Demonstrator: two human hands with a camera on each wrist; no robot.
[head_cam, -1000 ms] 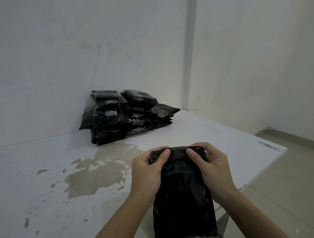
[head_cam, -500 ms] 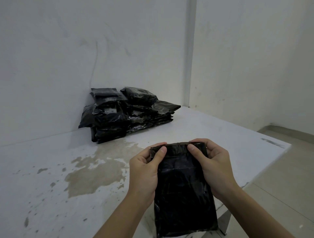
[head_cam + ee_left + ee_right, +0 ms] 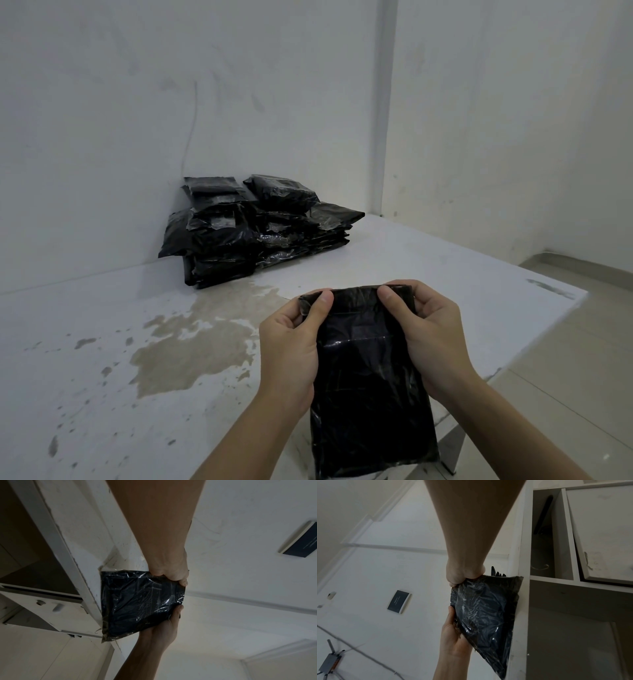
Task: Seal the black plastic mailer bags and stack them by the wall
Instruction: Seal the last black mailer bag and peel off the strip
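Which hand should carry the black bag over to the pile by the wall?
Probably the left hand. Both hands hold the black plastic mailer bag, but the stack of black bags sits on its side; the right hand would reach across.

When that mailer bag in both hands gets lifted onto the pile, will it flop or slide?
The mailer bag probably flops somewhat: its film is crinkled and it overhangs the table edge. Its glossy skin looks slippery, so it may slide off the uneven pile. The left hand and right hand pinch only its top.
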